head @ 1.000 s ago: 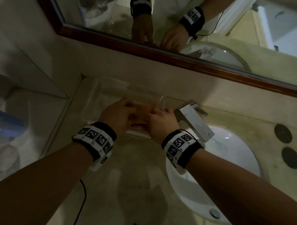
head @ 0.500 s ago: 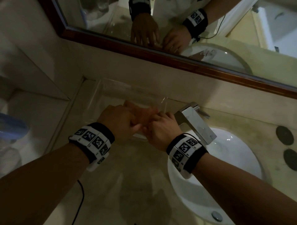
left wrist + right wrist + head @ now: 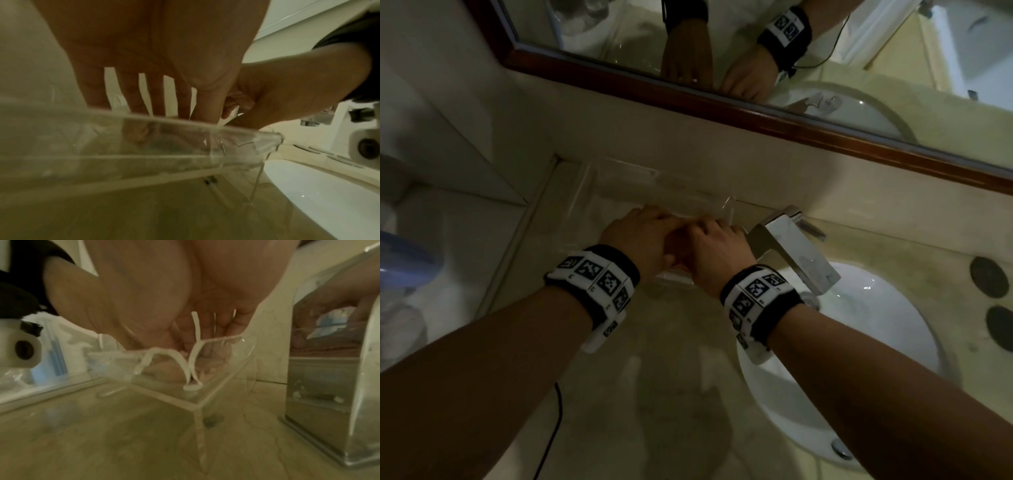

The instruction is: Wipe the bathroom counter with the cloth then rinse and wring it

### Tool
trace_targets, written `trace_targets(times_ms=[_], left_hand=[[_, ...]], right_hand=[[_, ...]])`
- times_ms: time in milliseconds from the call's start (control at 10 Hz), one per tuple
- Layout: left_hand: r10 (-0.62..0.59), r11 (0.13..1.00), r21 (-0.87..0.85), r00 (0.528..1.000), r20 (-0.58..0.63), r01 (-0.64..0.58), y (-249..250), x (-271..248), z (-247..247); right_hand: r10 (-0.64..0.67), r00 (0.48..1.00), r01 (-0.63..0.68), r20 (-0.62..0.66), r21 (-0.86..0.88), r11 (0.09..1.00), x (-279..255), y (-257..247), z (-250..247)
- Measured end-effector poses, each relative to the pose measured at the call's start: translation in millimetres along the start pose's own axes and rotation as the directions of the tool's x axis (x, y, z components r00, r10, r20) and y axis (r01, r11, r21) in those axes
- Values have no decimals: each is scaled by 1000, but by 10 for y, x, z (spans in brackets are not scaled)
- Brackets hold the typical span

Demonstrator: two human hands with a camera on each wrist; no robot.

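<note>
A clear acrylic tray (image 3: 616, 181) stands on the beige stone counter (image 3: 671, 377), left of the faucet. Both my hands reach into it side by side. A pinkish cloth (image 3: 677, 251) shows between them and lies on the tray floor (image 3: 164, 371). My left hand (image 3: 640, 236) has straight fingers (image 3: 141, 97) pointing down onto the cloth behind the tray wall (image 3: 123, 154). My right hand (image 3: 715, 246) touches the left one, and its fingers curl round the cloth (image 3: 232, 105). The fingertips of both hands are hidden by the tray rim.
A chrome block faucet (image 3: 794, 253) stands just right of my right hand, over the white oval sink (image 3: 876, 325). Two dark round discs (image 3: 988, 281) lie at the counter's right. A wood-framed mirror (image 3: 756, 113) is behind, and a black cable (image 3: 551, 428) hangs at front left.
Both hands stay in the tray on the cloth. They have drawn a little closer together, the right hand now pressed against the left.
</note>
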State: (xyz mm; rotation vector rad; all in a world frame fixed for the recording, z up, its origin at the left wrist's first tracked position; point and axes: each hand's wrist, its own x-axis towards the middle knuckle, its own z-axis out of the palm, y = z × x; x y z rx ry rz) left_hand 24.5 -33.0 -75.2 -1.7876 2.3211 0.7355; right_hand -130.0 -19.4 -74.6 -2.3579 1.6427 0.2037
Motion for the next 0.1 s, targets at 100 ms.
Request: trace_targets(times_ms=[100], left_hand=[[17, 999, -30, 998, -52, -19, 85, -50, -66]], right_hand=[[7, 1000, -6, -29, 43, 999, -65, 30, -83]])
